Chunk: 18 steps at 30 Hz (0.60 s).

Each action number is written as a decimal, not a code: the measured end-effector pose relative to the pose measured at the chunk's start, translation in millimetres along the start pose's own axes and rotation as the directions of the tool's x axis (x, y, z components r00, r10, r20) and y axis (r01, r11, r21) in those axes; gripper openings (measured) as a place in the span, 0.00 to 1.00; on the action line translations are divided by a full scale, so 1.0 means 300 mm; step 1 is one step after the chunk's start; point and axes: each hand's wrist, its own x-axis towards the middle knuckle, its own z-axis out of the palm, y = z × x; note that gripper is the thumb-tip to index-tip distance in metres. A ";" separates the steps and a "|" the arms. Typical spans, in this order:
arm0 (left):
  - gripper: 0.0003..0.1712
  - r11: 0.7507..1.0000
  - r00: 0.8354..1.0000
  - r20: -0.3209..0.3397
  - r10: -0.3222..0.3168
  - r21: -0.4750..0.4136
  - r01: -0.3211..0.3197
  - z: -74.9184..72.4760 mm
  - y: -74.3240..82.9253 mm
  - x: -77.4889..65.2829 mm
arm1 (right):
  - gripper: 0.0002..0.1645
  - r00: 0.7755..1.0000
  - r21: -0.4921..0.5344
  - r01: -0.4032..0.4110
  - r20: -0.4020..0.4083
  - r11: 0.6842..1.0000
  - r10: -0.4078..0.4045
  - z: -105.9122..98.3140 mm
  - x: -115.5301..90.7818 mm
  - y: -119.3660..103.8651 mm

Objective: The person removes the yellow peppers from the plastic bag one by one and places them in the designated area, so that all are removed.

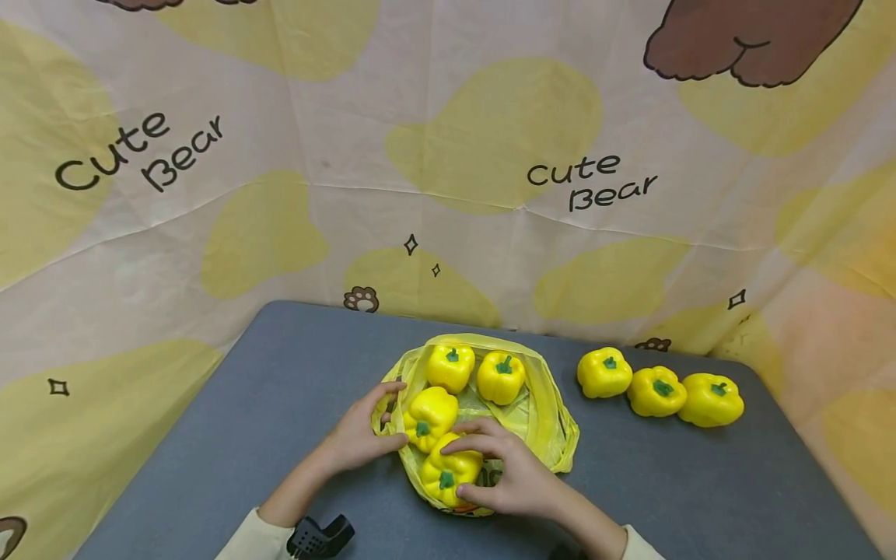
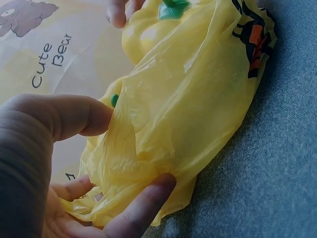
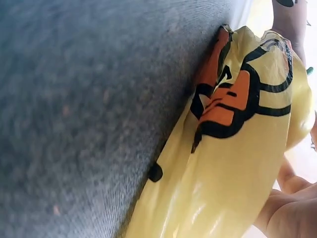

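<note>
A thin yellow plastic bag (image 1: 549,416) lies spread with its mouth up on the table, several yellow bell peppers inside. My left hand (image 1: 362,428) holds the bag's left edge; in the left wrist view the film (image 2: 158,124) runs between thumb and fingers. At the front of the bag, my right hand (image 1: 511,470) grips a bell pepper (image 1: 435,470) with its thumb and fingers around the right side. Just behind is another pepper (image 1: 432,411), and two more, a left one (image 1: 450,369) and a right one (image 1: 501,383), sit upright at the back.
On the grey-blue table (image 1: 231,412), three more yellow peppers form a row right of the bag: a left (image 1: 602,375), a middle (image 1: 651,395) and a right one (image 1: 714,404). A printed cloth (image 1: 476,140) hangs behind the table.
</note>
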 end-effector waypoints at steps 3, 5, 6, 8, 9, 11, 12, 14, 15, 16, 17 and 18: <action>0.43 1.000 1.000 0.001 0.000 0.003 0.000 0.000 0.002 0.000 | 0.22 1.000 -0.015 -0.007 -0.003 1.000 0.007 0.009 0.003 0.004; 0.43 1.000 1.000 0.001 -0.001 0.005 0.001 -0.001 0.004 0.000 | 0.22 1.000 -0.023 -0.017 -0.005 1.000 0.017 0.014 0.006 0.005; 0.43 1.000 1.000 0.000 -0.003 0.005 0.003 -0.001 0.004 0.000 | 0.22 1.000 -0.029 -0.026 -0.006 0.999 0.026 0.016 0.007 0.006; 0.43 1.000 1.000 -0.001 -0.006 0.004 0.006 -0.001 0.007 -0.001 | 0.22 0.999 -0.029 -0.048 -0.008 0.998 0.048 0.021 0.008 0.007; 0.43 1.000 1.000 -0.001 -0.006 0.005 0.006 -0.001 0.008 -0.001 | 0.22 0.998 -0.027 -0.058 -0.008 0.998 0.058 0.022 0.009 0.007; 0.43 1.000 1.000 -0.003 -0.007 0.006 0.007 -0.001 0.009 -0.001 | 0.23 0.997 -0.023 -0.073 -0.009 0.997 0.073 0.025 0.010 0.007; 0.43 1.000 1.000 -0.003 -0.007 0.005 0.007 -0.001 0.009 -0.002 | 0.23 0.997 -0.021 -0.079 -0.010 0.997 0.079 0.025 0.011 0.007; 0.43 1.000 1.000 -0.002 -0.007 0.006 0.007 -0.001 0.011 -0.002 | 0.23 0.996 -0.019 -0.085 -0.011 0.996 0.084 0.026 0.011 0.006; 0.43 1.000 1.000 -0.002 -0.007 0.007 0.007 -0.001 0.011 -0.002 | 0.23 0.996 -0.020 -0.085 -0.013 0.996 0.085 0.027 0.012 0.005; 0.43 1.000 1.000 -0.002 -0.006 0.006 0.006 -0.001 0.011 -0.003 | 0.23 0.996 -0.019 -0.085 -0.014 0.996 0.085 0.027 0.012 0.004; 0.43 1.000 1.000 -0.001 -0.005 0.005 0.005 -0.001 0.012 -0.003 | 0.23 0.996 -0.019 -0.084 -0.016 0.996 0.083 0.028 0.012 0.004; 0.43 1.000 1.000 0.000 -0.004 0.005 0.004 -0.001 0.013 -0.003 | 0.23 0.996 -0.017 -0.083 -0.019 0.996 0.083 0.028 0.012 0.004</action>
